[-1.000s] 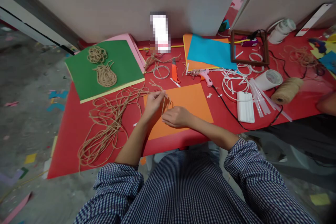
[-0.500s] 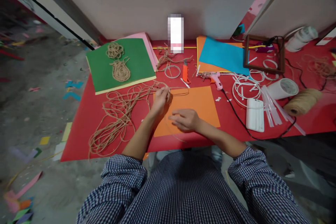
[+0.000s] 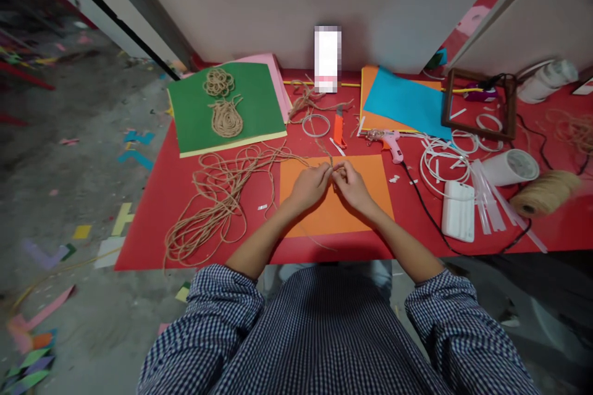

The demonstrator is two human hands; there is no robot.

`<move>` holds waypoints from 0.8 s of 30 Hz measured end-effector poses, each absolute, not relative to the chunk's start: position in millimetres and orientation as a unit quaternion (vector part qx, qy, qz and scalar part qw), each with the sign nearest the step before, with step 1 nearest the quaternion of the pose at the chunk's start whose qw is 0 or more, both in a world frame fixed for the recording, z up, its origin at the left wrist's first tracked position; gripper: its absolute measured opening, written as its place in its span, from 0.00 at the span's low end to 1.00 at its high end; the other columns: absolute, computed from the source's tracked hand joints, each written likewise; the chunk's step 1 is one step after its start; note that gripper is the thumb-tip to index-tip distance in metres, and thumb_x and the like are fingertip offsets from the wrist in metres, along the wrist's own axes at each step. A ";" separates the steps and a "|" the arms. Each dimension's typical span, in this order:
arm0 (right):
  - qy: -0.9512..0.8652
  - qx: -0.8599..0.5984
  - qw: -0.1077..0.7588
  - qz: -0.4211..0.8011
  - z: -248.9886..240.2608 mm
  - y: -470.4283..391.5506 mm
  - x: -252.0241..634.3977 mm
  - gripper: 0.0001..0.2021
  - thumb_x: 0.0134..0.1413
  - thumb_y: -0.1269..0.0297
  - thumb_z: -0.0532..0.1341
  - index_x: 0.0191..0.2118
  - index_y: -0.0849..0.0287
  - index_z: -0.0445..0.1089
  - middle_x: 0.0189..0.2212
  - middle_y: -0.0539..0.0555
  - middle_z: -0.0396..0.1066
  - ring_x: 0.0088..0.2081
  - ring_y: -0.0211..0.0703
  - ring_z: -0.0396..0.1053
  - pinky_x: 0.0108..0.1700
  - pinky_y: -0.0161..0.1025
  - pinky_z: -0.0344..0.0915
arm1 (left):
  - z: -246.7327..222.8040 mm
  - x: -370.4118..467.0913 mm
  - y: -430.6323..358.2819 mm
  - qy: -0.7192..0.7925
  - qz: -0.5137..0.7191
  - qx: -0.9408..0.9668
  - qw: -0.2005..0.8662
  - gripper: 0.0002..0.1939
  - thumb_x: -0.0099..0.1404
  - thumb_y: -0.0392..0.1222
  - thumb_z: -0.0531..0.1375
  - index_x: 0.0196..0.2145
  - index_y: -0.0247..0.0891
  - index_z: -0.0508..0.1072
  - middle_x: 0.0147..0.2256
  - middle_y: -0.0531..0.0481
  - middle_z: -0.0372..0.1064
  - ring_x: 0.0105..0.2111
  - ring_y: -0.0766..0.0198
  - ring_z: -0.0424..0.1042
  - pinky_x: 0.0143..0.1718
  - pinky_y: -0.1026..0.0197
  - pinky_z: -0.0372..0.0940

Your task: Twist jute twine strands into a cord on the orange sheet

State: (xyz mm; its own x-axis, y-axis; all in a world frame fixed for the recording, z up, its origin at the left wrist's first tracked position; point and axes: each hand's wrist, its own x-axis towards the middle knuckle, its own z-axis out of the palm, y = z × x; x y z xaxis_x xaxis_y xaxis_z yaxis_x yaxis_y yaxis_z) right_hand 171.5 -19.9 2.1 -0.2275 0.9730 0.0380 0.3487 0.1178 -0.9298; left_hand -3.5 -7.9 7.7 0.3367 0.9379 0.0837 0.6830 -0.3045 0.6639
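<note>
Over an orange sheet [image 3: 361, 210], my left hand [image 3: 312, 187] and my right hand [image 3: 352, 187] meet, fingertips close together. Both pinch thin brown jute twine [image 3: 330, 162], which shows just above the fingers; the exact grip is hidden. From the left hand the twine runs left toward a loose tangle of the same twine [image 3: 208, 216] on the red table. Two coils, a small jute coil [image 3: 218, 83] and a larger jute coil [image 3: 227, 118], lie on a green sheet [image 3: 189, 117] at the back left.
An orange cutter knife [image 3: 338, 129], a clear ring [image 3: 315, 126] and a pink glue gun [image 3: 393, 143] lie behind the orange sheet. To the right are a white power bank-like box [image 3: 458, 211], a twine spool [image 3: 544, 193] and a wooden frame [image 3: 479, 129]. A bright phone-like screen [image 3: 327, 58] stands at the wall.
My left hand has moved right and slightly down. My right hand, previously apart with loose fingers, has come up to it and closed on the twine. The view has shifted a little.
</note>
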 end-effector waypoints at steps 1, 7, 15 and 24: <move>-0.670 -0.519 0.349 0.399 4.6 -19.6 173.1 0.11 0.71 0.52 0.54 0.45 0.53 0.65 0.27 0.45 0.66 0.26 0.39 0.64 0.31 0.36 0.59 | 8.5 -3.9 -8.0 0.529 0.225 0.777 0.256 0.19 0.80 0.51 0.47 0.41 0.41 0.73 0.31 0.44 0.75 0.30 0.56 0.72 0.33 0.58 0.55; -0.705 -0.519 0.319 0.362 17.0 -17.4 176.3 0.12 0.69 0.59 0.56 0.36 0.57 0.73 0.30 0.52 0.75 0.32 0.42 0.69 0.38 0.38 0.62 | 13.7 -7.4 -6.4 0.538 0.183 0.793 0.219 0.16 0.79 0.48 0.48 0.41 0.42 0.74 0.31 0.43 0.76 0.30 0.54 0.73 0.32 0.58 0.53; -0.660 -0.468 0.338 0.480 15.7 -13.9 178.2 0.15 0.67 0.58 0.59 0.32 0.58 0.77 0.31 0.53 0.80 0.35 0.44 0.76 0.40 0.37 0.68 | 26.2 -10.2 -6.4 0.525 0.155 0.798 0.253 0.18 0.79 0.46 0.47 0.42 0.41 0.75 0.34 0.43 0.79 0.34 0.54 0.76 0.36 0.58 0.59; -0.721 -0.508 0.330 0.337 16.4 -14.9 181.0 0.15 0.67 0.59 0.59 0.31 0.58 0.77 0.23 0.50 0.72 0.25 0.39 0.64 0.32 0.37 0.57 | 15.9 -13.5 -1.1 0.511 0.273 0.761 0.294 0.20 0.79 0.47 0.47 0.47 0.38 0.77 0.35 0.44 0.78 0.35 0.57 0.75 0.39 0.58 0.62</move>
